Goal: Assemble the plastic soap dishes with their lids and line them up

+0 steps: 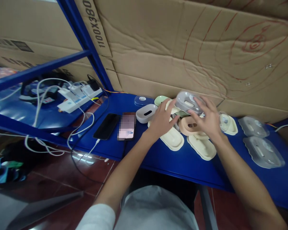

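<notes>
the right hand point(207, 118) is clamped on one end of a clear cover point(185, 99), raised over the pile near the back edge of the bench point(172, 165). the left hand point(162, 118) is apart from it, fingers spread beside a cream piece point(172, 107); i cannot tell whether it grips. a good hold would pinch the cover's rim, spare its thin-looking dome, keep it level, and avoid nudging the cream tray point(174, 140) towards the front edge.

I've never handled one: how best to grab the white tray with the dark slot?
Probably from above, pinching the white tray across its long sides near the left end: its walls are raised, and the left hand crowds its right end.
</notes>
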`<state>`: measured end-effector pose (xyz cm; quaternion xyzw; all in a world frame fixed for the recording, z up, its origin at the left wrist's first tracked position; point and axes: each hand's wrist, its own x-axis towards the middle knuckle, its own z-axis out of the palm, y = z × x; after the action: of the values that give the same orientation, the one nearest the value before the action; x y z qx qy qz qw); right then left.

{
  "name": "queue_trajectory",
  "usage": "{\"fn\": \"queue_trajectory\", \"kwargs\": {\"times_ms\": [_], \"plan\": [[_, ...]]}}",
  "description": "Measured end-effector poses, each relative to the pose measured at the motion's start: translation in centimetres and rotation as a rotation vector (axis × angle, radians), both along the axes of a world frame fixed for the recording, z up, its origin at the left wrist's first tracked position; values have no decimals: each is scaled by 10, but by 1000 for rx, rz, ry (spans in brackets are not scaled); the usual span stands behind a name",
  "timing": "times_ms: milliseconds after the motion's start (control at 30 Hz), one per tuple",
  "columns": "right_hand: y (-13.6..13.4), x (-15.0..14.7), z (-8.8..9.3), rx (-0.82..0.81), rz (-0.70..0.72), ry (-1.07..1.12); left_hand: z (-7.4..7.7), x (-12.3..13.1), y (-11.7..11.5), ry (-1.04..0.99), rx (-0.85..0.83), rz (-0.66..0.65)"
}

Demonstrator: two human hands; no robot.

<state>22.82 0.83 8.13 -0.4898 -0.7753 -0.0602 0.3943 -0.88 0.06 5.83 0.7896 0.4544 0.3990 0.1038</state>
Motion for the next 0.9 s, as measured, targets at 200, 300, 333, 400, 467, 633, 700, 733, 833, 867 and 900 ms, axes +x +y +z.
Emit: {"fn": "queue_trajectory", "kwargs": {"times_ms": [200, 300, 333, 400, 467, 633, 700, 733, 833, 867, 900], "plan": [[-19, 32, -33, 61, -65, 67, -17, -79, -91, 347, 59, 214], [-27, 38, -38, 39, -69, 108, -53, -120, -120, 363, 18, 384], [-27, 38, -38, 35, -72, 119, -63, -129, -126, 359, -12, 407], [-26, 38, -37, 32, -73, 129, -76, -141, -131, 343, -53, 431], [-25, 37, -36, 36, -67, 133, -80, -145, -132, 324, -61, 437], [-25, 41, -37, 41, -64, 121, -76, -142, -131, 304, -61, 425], [-26, 43, -38, 47, -70, 118, -75, -142, -131, 284, -73, 417], [-26, 44, -37, 50, -71, 116, -75, -143, -130, 268, -80, 415], [-26, 44, -36, 39, -63, 100, -75, -152, -122, 191, -89, 412], [-26, 43, -35, 31, -58, 92, -74, -156, -117, 151, -82, 410], [-27, 43, -34, 32, -52, 86, -73, -161, -111, 106, -70, 408]]}}
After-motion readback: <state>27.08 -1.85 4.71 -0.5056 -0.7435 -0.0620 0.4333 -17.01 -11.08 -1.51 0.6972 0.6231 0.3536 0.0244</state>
